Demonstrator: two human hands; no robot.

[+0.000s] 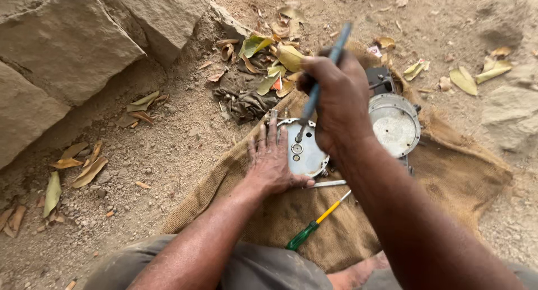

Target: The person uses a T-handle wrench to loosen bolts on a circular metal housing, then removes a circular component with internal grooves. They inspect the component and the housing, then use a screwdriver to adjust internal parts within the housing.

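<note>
My left hand (273, 162) lies flat with fingers spread on the left edge of a round grey metal plate (305, 152) that rests on a burlap sack (336, 217). My right hand (336, 102) is closed around a blue-handled tool (325, 71), held nearly upright, its metal tip touching the plate near a small hole. A second round metal cover (395, 124) lies just right of my right hand. A green-and-yellow screwdriver (316, 223) lies on the sack near my knees, and a thin metal rod (328, 183) lies below the plate.
Large stone blocks (67, 49) stand at the upper left. Dry leaves (274, 54) and a dark crumpled rag (246, 102) lie on the sandy ground behind the sack. A black part (378, 77) sits behind the second cover. More leaves (73, 166) are scattered at left.
</note>
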